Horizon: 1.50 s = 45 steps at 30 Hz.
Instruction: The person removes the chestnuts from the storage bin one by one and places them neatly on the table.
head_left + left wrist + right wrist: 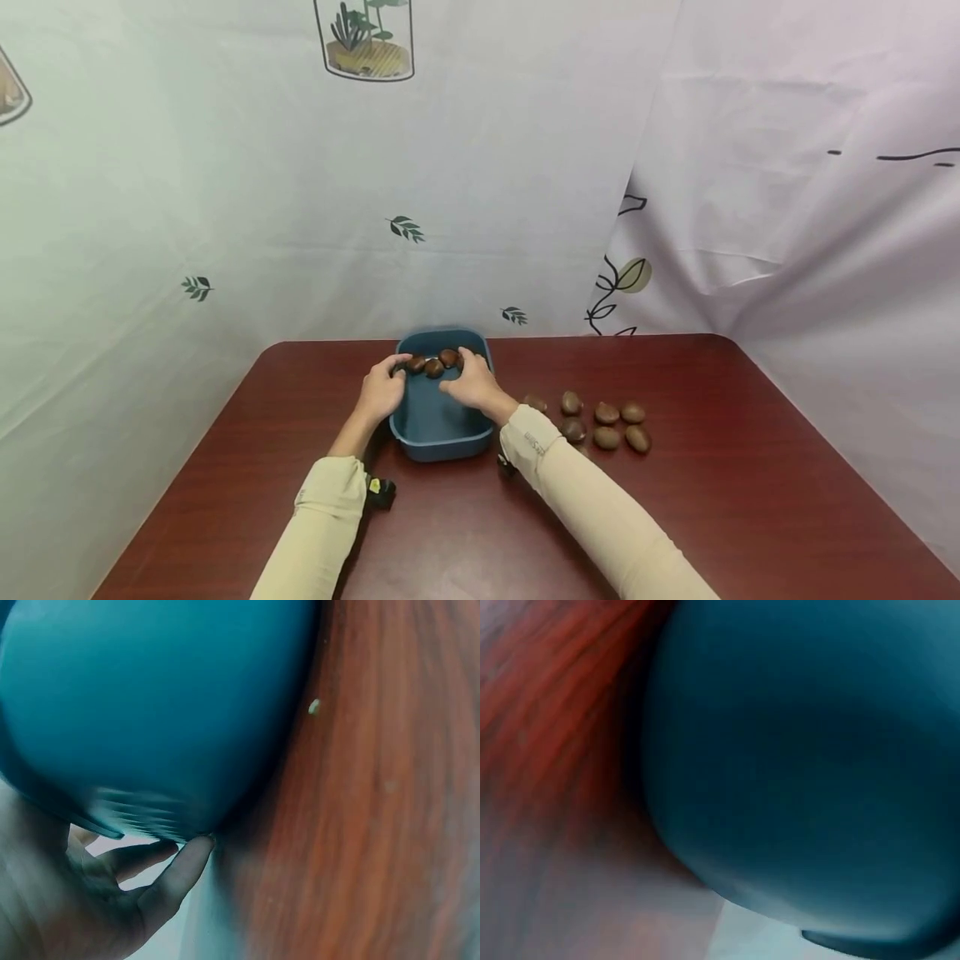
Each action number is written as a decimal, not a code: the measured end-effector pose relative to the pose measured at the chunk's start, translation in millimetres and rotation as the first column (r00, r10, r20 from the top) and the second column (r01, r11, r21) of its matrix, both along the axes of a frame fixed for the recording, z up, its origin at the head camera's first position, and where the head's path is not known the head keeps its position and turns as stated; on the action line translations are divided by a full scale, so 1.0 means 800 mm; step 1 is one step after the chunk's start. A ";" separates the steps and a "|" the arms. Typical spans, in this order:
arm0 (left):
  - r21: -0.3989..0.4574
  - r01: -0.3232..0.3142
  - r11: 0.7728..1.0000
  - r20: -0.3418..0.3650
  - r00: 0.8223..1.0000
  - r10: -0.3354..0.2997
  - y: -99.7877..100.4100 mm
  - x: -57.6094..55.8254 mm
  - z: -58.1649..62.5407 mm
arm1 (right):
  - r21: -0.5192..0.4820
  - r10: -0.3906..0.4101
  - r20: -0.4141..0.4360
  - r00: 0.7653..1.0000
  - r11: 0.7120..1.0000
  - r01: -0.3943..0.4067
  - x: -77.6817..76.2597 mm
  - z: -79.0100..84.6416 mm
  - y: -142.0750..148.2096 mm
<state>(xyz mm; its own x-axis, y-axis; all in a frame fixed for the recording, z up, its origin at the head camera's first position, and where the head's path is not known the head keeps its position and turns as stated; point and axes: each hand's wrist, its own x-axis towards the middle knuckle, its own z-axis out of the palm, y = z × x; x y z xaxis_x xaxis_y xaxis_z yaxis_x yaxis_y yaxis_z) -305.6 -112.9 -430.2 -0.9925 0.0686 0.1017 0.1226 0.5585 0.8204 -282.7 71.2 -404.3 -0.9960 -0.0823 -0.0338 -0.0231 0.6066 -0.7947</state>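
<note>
A blue plastic bin (442, 450) stands on the table with several glossy brown chestnuts (434, 368) near its far end. My left hand (381, 393) grips the bin's left side, with its fingertips by the leftmost chestnut in the head view. In the left wrist view, a finger (178, 877) touches the lower outer edge of the bin. My right hand (474, 385) reaches over the right rim into the bin, thumb spread away from the fingers. Its fingertips are beside a chestnut (448, 357). The right wrist view shows the bin's outer wall (795, 765) and hides that hand.
More chestnuts (606, 437) lie on the dark red table (697, 500) right of the bin, some partly behind my right sleeve (585, 492). A printed white cloth (480, 167) hangs behind the table's far edge.
</note>
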 end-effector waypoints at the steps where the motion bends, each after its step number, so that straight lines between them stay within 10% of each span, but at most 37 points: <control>1: -0.003 0.004 1.000 0.005 1.000 -0.004 0.001 0.000 -0.001 | 0.000 -0.010 0.017 1.000 1.000 0.010 -0.001 -0.002 0.000; 18: -0.022 0.011 1.000 0.021 1.000 -0.010 0.004 -0.001 0.003 | -0.251 0.123 0.252 0.960 0.966 -0.058 -0.020 -0.014 -0.005; 25: -0.064 -0.013 0.998 -0.015 1.000 0.012 0.003 0.000 -0.001 | -0.459 0.203 0.325 0.924 0.888 -0.033 -0.021 -0.011 -0.011; 36: -0.068 -0.016 0.998 -0.015 1.000 0.015 0.005 -0.001 0.002 | -0.488 0.309 0.315 0.897 0.864 -0.125 -0.029 -0.015 -0.016; 45: -0.086 -0.023 0.996 -0.025 0.999 0.021 0.006 0.000 0.002 | -0.539 0.175 0.314 0.933 0.842 0.024 -0.033 -0.012 -0.016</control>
